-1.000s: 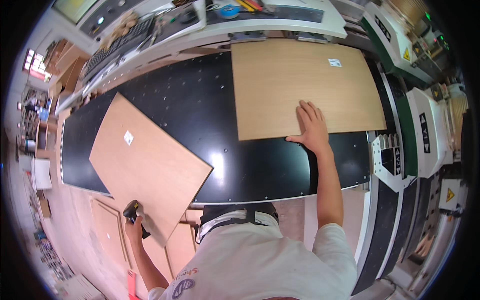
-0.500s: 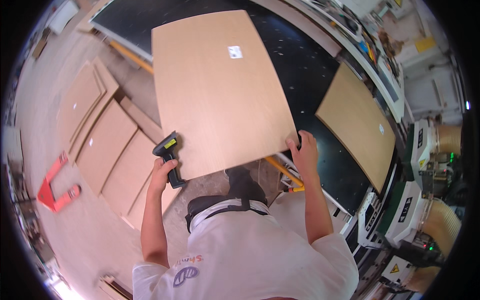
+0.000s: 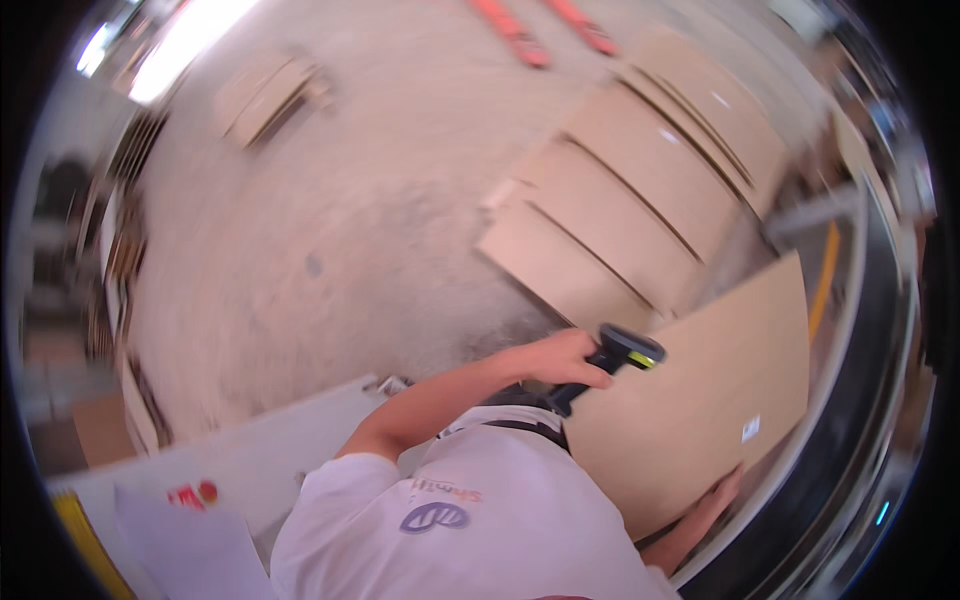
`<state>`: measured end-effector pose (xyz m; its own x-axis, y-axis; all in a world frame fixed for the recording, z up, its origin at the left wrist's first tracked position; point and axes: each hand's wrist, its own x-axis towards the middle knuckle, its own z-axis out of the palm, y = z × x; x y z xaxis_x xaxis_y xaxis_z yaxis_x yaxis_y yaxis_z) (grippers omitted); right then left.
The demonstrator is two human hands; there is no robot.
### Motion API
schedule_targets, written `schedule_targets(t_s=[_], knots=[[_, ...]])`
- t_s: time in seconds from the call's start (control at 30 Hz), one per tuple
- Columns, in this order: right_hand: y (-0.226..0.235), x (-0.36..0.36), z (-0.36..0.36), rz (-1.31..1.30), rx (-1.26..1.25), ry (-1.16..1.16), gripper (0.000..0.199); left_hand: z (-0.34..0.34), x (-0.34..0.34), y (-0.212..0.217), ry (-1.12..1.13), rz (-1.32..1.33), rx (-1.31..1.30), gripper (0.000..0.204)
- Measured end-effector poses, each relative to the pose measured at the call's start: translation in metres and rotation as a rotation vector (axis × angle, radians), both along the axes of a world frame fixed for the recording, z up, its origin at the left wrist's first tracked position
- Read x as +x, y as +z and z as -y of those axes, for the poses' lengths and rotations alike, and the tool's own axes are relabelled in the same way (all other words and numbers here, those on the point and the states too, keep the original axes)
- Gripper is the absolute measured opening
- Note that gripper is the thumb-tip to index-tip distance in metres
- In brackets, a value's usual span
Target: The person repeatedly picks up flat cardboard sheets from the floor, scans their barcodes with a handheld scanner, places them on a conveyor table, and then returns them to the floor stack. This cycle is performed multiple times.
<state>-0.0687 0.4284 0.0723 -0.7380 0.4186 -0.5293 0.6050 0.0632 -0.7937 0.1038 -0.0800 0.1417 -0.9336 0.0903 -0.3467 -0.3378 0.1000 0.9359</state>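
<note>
My left hand [image 3: 565, 362] is wrapped round the grip of a black handheld barcode scanner [image 3: 630, 347], which has a yellow label on its head. Beside it is the near edge of a flat wood-coloured panel [image 3: 690, 380]; whether these fingers also touch the panel, I cannot tell. My right hand [image 3: 718, 498] grips the panel's lower right edge, close to a small white sticker [image 3: 750, 428] on its face. The panel is held in front of my body, and part of my right forearm is hidden by it.
Several similar panels [image 3: 640, 195] lie overlapping on the floor ahead. Red forks [image 3: 515, 35] lie beyond them. A black-topped machine bed [image 3: 850, 400] runs along the right. At lower left stands a white surface [image 3: 290, 440] with a paper sheet [image 3: 190, 540]. Smaller boards [image 3: 265, 95] lie far left.
My body has turned left, away from the black bed, with the panel carried along. The floor panels have shifted from the view's left to its upper right. Both hands keep their holds.
</note>
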Motion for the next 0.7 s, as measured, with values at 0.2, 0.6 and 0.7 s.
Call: schedule_targets(t_s=[0.2,0.6,0.7], knots=[[-0.004,-0.034,0.192,0.080,0.180,0.375,0.067,0.115,0.133,0.012,0.451,-0.063,0.216,0.040],[-0.006,-0.023,0.832,-0.114,-0.326,0.812,0.061,0.373,0.321,-0.009,1.566,-0.231,0.390,0.044],[0.038,0.061,0.974,-0.081,-0.647,0.892,0.058,0.464,0.360,-0.012,2.007,-0.437,0.268,0.032]])
